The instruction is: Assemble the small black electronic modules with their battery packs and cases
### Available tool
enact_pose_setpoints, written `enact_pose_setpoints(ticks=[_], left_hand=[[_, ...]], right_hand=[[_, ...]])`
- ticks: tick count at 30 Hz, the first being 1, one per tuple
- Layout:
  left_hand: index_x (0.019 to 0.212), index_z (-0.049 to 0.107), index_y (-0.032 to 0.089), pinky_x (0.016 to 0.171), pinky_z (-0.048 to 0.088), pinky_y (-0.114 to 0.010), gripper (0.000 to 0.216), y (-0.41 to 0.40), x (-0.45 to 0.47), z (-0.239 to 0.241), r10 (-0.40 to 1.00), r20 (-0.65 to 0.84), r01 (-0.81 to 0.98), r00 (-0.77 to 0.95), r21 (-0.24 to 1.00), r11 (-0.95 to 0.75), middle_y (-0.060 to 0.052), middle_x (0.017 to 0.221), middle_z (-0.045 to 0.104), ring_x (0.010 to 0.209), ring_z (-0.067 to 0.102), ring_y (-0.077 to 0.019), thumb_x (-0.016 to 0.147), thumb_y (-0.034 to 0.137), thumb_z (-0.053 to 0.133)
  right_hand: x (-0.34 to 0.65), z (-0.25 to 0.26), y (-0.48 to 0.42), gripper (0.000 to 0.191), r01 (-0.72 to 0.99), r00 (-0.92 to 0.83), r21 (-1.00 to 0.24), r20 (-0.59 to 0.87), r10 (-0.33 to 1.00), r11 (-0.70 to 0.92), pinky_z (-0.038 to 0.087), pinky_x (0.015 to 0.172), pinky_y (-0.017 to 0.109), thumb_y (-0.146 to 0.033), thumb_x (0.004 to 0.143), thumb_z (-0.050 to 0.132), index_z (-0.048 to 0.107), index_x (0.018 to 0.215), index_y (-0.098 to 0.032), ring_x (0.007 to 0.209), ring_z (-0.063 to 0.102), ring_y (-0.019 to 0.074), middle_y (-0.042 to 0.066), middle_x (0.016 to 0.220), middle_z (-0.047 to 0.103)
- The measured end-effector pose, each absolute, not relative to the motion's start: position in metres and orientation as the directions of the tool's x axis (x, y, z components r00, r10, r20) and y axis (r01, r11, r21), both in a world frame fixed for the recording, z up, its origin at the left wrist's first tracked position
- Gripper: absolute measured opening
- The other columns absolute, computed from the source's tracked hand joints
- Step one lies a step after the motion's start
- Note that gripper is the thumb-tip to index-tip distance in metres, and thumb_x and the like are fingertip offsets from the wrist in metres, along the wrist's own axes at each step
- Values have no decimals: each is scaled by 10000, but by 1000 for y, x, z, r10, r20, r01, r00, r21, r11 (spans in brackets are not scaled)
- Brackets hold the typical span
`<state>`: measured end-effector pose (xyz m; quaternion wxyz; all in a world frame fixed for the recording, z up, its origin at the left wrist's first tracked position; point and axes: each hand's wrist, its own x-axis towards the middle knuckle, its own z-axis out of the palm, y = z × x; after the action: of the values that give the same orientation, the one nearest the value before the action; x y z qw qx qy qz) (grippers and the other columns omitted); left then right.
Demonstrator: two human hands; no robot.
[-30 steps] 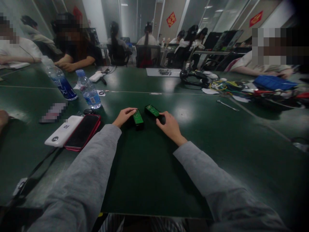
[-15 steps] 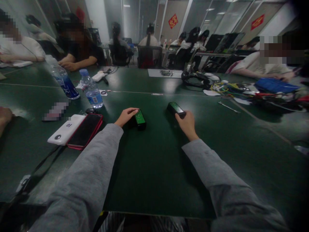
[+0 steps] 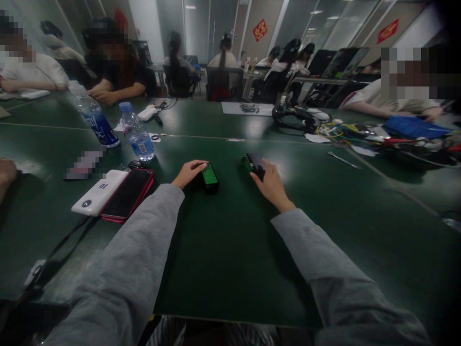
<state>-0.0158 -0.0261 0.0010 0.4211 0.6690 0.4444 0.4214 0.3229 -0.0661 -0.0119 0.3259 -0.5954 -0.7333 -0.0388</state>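
My left hand (image 3: 188, 174) lies against a small black box with a green circuit board face (image 3: 209, 174), thumb on its top edge and fingers mostly hidden behind its left side. That box rests on the table, green side up. To the right, my right hand (image 3: 272, 185) grips a second black box with a green face (image 3: 248, 165) between thumb and fingers. This one is turned on its side, so the green face points left and a dark side faces up. Whether it touches the table, I cannot tell.
On the left lie a red-cased phone (image 3: 127, 194), a white power bank (image 3: 99, 192) and two bottles, one a small water bottle (image 3: 139, 134). Tangled cables (image 3: 345, 129) and a wrench (image 3: 344, 160) are at the right. Other people sit around the green table (image 3: 237, 259).
My right hand has rolled its box to the left, so the green face that pointed up now points left. The fingers have risen over it. My left hand and its box stay put.
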Motion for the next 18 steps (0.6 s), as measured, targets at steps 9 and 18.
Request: enact_pose_setpoints(ticks=[9, 18], left_hand=[[1151, 712, 188, 1007, 460, -424, 387, -31, -14, 5, 957, 174, 252, 233, 939, -232, -101, 1200, 702, 1135, 627, -245, 871, 443, 634], [1132, 711, 179, 1012, 465, -421, 359, -30, -12, 6, 958, 170, 224, 231, 949, -223, -91, 1175, 715, 1109, 636, -239, 868, 413, 645]], right_hand=[[327, -8, -64, 701, 854, 66, -494, 410, 910, 161, 505, 923, 550, -475, 860, 558, 420, 1407, -58, 1081, 628, 382, 241, 1241, 617], [307, 4, -76, 607, 820, -358, -219, 526, 772, 529, 362, 1136, 527, -335, 935, 536, 349, 1487, -165, 1405, 384, 298, 152, 1517, 411]])
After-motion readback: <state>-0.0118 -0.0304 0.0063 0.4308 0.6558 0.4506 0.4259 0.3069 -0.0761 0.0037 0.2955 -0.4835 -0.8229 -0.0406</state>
